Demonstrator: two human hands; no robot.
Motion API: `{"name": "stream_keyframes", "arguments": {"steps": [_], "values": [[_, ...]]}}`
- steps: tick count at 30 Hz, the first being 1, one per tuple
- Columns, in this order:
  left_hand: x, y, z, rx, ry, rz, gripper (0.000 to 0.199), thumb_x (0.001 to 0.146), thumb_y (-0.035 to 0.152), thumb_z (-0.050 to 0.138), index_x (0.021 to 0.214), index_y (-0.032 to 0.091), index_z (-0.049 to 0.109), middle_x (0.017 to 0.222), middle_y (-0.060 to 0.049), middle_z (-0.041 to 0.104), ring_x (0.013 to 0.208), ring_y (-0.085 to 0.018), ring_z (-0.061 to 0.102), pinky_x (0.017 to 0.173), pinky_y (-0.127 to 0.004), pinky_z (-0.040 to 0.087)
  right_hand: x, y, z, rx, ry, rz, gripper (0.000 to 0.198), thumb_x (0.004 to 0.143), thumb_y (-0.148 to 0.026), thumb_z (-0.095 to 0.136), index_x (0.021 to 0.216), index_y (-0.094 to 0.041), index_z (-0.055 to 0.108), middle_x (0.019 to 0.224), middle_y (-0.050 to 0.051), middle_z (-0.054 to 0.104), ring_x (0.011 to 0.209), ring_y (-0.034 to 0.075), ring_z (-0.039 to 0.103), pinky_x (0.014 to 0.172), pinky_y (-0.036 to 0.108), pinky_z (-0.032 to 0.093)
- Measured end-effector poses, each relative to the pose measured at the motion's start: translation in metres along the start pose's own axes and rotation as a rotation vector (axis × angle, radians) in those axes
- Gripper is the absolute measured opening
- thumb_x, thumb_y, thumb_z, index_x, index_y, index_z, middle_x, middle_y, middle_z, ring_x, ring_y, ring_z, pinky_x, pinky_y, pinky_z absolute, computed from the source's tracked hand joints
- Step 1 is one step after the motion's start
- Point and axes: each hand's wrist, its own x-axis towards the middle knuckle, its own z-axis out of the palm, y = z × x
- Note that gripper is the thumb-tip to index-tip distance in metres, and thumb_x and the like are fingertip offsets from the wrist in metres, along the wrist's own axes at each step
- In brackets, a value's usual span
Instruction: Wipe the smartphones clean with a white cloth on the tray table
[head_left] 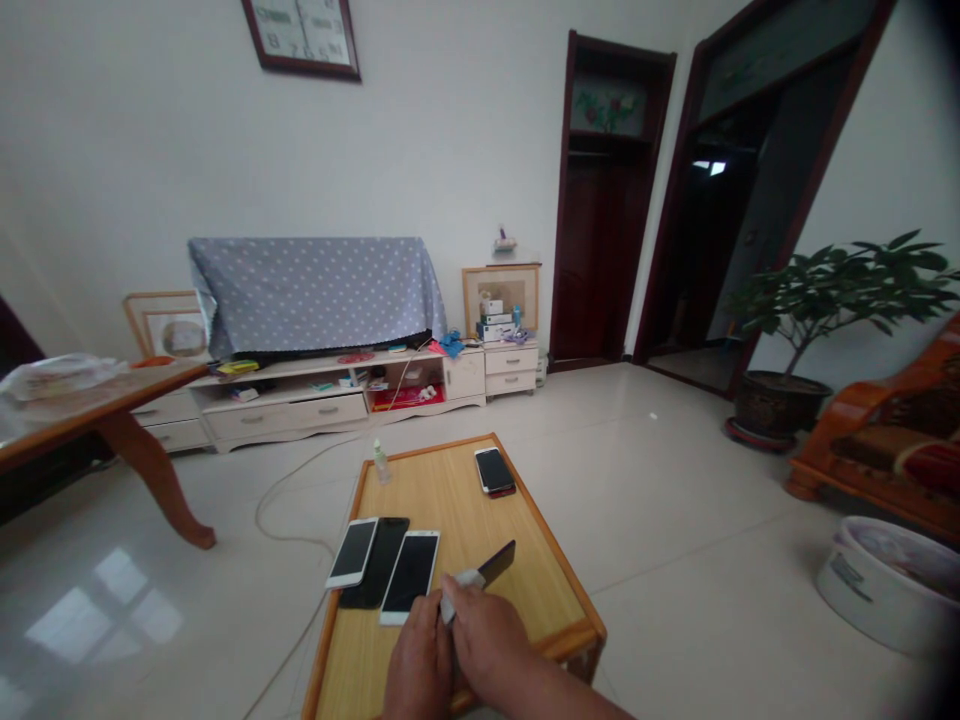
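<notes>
My two hands are close together over the near part of a small wooden table (450, 480). A dark, thin phone (499, 563) juts out tilted beyond them, up and to the right. My right hand (487, 635) is closed on a white cloth (466, 580) pressed around the phone. My left hand (418, 660) is closed at the phone's near end, which the fingers largely hide. Just beyond my left hand lies a white phone (410, 577). Beside it are a black phone-like slab (385, 562) and another white phone (352, 552), partly overlapping it.
On the table's far side stand a small clear bottle (382, 464) and a stack of phones (493, 472). A cable (289, 538) runs over the floor at left. A larger table (154, 380) is at left, a white tub (885, 580) and potted plant (780, 405) at right.
</notes>
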Motion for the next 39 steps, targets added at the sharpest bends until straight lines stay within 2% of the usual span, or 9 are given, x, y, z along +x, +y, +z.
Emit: {"name": "stream_keyframes", "arguments": {"steps": [6,8,14,21,23,27,29,35,39], "values": [[0.001,0.002,0.001,0.016,0.040,0.031,0.032,0.100,0.041,0.038,0.108,0.022,0.062,0.097,-0.009,0.066,0.092,-0.022,0.066,0.083,-0.037,0.054,0.016,0.043,-0.020,-0.060,0.131,0.257,0.053,0.096,-0.020,0.037,0.148,-0.018,0.049,0.122,0.014,0.071,0.111,0.024,0.068,0.097,0.033,0.049],[0.001,0.001,0.002,0.019,0.041,0.033,0.032,0.100,0.041,0.038,0.108,0.022,0.063,0.097,-0.009,0.067,0.091,-0.022,0.066,0.081,-0.036,0.054,0.014,0.043,-0.018,-0.069,0.120,0.243,0.054,0.095,-0.019,0.037,0.148,-0.018,0.049,0.123,0.015,0.070,0.110,0.025,0.068,0.095,0.034,0.049],[0.001,0.003,0.000,0.014,0.042,0.020,0.030,0.100,0.039,0.040,0.106,0.023,0.064,0.096,-0.007,0.067,0.090,-0.020,0.067,0.080,-0.034,0.055,0.003,0.016,0.000,-0.027,0.012,0.015,0.057,0.093,-0.020,0.042,0.149,-0.024,0.047,0.124,0.011,0.070,0.109,0.024,0.068,0.094,0.032,0.049],[0.000,0.000,0.002,0.040,0.063,0.049,0.029,0.100,0.040,0.040,0.108,0.022,0.062,0.098,-0.008,0.067,0.092,-0.021,0.067,0.082,-0.034,0.055,0.018,0.058,-0.030,-0.078,0.125,0.289,0.051,0.097,-0.022,0.039,0.146,-0.022,0.052,0.120,0.012,0.072,0.109,0.024,0.068,0.092,0.032,0.048],[0.000,-0.001,0.003,0.047,0.061,0.046,0.029,0.100,0.040,0.040,0.109,0.022,0.062,0.100,-0.008,0.067,0.094,-0.021,0.067,0.083,-0.035,0.055,0.016,0.061,-0.030,-0.066,0.134,0.282,0.052,0.097,-0.022,0.038,0.147,-0.021,0.051,0.122,0.012,0.071,0.110,0.024,0.067,0.093,0.032,0.047],[0.000,-0.002,0.004,0.045,0.045,0.036,0.030,0.100,0.040,0.039,0.111,0.022,0.061,0.100,-0.008,0.066,0.093,-0.021,0.066,0.082,-0.035,0.055,0.011,0.051,-0.018,0.024,0.084,0.126,0.053,0.095,-0.022,0.041,0.148,-0.022,0.050,0.126,0.010,0.070,0.114,0.022,0.065,0.096,0.030,0.046],[0.000,-0.002,0.003,0.046,0.042,0.030,0.030,0.100,0.040,0.038,0.111,0.022,0.061,0.098,-0.007,0.066,0.091,-0.021,0.066,0.082,-0.036,0.054,0.013,0.054,-0.016,0.083,0.088,0.118,0.053,0.095,-0.023,0.041,0.147,-0.022,0.052,0.127,0.010,0.069,0.116,0.022,0.064,0.098,0.029,0.044],[0.002,0.002,0.002,0.050,0.044,0.036,0.031,0.100,0.041,0.038,0.109,0.021,0.060,0.099,-0.008,0.065,0.094,-0.022,0.065,0.086,-0.039,0.054,0.025,0.109,-0.031,0.403,0.291,0.402,0.048,0.089,-0.026,0.044,0.131,-0.016,0.065,0.133,0.012,0.065,0.125,0.022,0.058,0.104,0.031,0.040],[0.001,0.001,0.003,0.050,0.044,0.032,0.030,0.100,0.040,0.037,0.110,0.022,0.059,0.100,-0.008,0.065,0.095,-0.023,0.065,0.087,-0.040,0.054,0.026,0.132,-0.030,0.541,0.262,0.471,0.039,0.084,-0.030,0.044,0.106,-0.015,0.073,0.100,0.008,0.076,0.091,0.021,0.068,0.078,0.027,0.049]]}}
